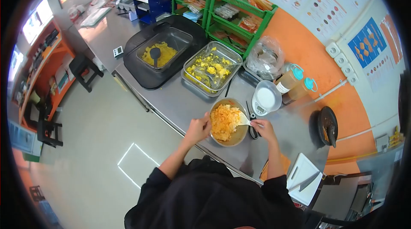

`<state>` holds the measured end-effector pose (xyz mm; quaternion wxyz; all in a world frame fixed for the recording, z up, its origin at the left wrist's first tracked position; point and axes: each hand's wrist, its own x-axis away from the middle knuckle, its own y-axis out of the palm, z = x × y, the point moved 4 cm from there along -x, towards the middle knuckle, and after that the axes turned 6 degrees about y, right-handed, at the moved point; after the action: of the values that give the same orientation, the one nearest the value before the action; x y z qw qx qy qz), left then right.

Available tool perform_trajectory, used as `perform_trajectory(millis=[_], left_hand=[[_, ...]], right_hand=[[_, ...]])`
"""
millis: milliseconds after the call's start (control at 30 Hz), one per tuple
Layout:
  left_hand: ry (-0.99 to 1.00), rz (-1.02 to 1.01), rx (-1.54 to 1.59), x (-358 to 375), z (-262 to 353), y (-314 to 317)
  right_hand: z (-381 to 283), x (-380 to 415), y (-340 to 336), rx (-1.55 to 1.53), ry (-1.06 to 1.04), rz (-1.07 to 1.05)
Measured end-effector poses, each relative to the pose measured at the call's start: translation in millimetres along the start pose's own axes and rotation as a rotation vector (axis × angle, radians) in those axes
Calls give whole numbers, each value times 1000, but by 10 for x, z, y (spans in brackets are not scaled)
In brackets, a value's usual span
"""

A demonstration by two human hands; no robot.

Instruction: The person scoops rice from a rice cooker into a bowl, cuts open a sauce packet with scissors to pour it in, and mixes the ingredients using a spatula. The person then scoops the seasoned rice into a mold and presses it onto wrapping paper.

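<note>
A round metal bowl [242,137] stands near the front edge of the steel counter, holding orange-coloured rice [225,122]. My left hand [199,129] is closed on the bowl's left rim, with the thumb up. On the other side, my right hand [262,128] grips the handle of a white spatula [244,120], whose blade rests in the rice. Black-handled scissors [253,132] lie right beside the bowl, partly under my right hand. Behind the bowl, a glass dish [187,80] holds yellow scrambled pieces and a spoon.
Farther left sits a black tray [147,81] with yellow food and a ladle. A scale [260,108] carries a clear bowl [269,96], near sauce bottles [290,80]. Right are a mortar [320,127] and a cutting board [302,171] with a knife. Green racks [239,15] stand behind.
</note>
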<state>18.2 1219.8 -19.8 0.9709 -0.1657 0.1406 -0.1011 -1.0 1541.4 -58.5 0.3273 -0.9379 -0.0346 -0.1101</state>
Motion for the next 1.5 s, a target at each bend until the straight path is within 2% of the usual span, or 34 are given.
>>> perform_trajectory(millis=[67, 133, 167, 200, 233, 267, 300, 333, 400, 433, 467, 533, 567, 633, 667, 733, 767, 833, 867, 933, 967, 1067, 1167, 1267, 1333, 1433, 1500], left_hand=[[55, -49, -62, -144, -52, -65], [110, -106, -128, -251, -70, -96], [118, -126, -116, -295, -62, -93], [126, -148, -102, -326, -58, -89], [122, -149, -105, -339, -65, -92], [20, -151, -30, -347, -111, -90], [-83, -153, 47, -335, -165, -77], [-89, -158, 48, -305, -240, -65], [-239, -98, 145, -218, -476, -72], [-244, -103, 146, -167, -452, -74], [-234, -48, 148, -102, -387, -104], [-221, 2, 150, 17, -360, -85], [-272, 48, 186, 99, -399, -57], [-325, 84, 222, 221, -423, 3], [-333, 109, 254, 264, -416, 31], [-339, 131, 288, 337, -404, 84], [-326, 165, 268, 374, -395, 97], [-313, 202, 253, 387, -356, 124], [-313, 227, 231, 385, -300, 133], [-324, 244, 209, 404, -237, 182], [-335, 268, 173, 401, -216, 202], [-323, 299, 97, 374, -198, 187], [-311, 347, 48, 353, -151, 199], [-302, 363, 34, 387, -115, 213], [-294, 372, 36, 324, -106, 188], [-305, 372, 29, 415, -103, 245], [-296, 378, 71, 406, -103, 251]], right_hand=[[-131, -221, -48, -71, -19, -99], [-257, -420, -15, -150, -105, -335], [-319, -470, -6, -120, -52, -408], [-388, -492, 7, -125, -55, -411], [-467, -485, 38, -113, -147, -457], [-529, -450, 69, -101, -238, -501], [-535, -396, 94, -26, -235, -533], [-590, -296, 89, -31, -229, -535], [-819, -2, 38, 520, -551, -325], [-885, 161, 31, 652, -563, -276], [-937, 310, 32, 649, -558, -278], [-1078, 546, -16, 783, -615, -25], [-1124, 621, -1, 780, -608, -23], [-1239, 773, -45, 651, -595, 201], [-1304, 864, -18, 652, -586, 202], [-1354, 955, 40, 596, -310, 198], [-1337, 989, 133, 597, -309, 198], [-1224, 988, 340, 355, -294, 206], [-1177, 923, 486, 362, -296, 203], [-1062, 841, 762, 340, -137, 245], [-1068, 798, 803, 357, -122, 269], [-1245, 908, 581, 363, -162, 242], [-1262, 1079, 735, 458, -122, 178], [-1242, 849, 791, 364, -150, 192], [-1399, 888, 569, 362, -182, 203], [-1350, 946, 530, 485, -101, 127], [-1233, 715, 544, 364, -205, 115]])
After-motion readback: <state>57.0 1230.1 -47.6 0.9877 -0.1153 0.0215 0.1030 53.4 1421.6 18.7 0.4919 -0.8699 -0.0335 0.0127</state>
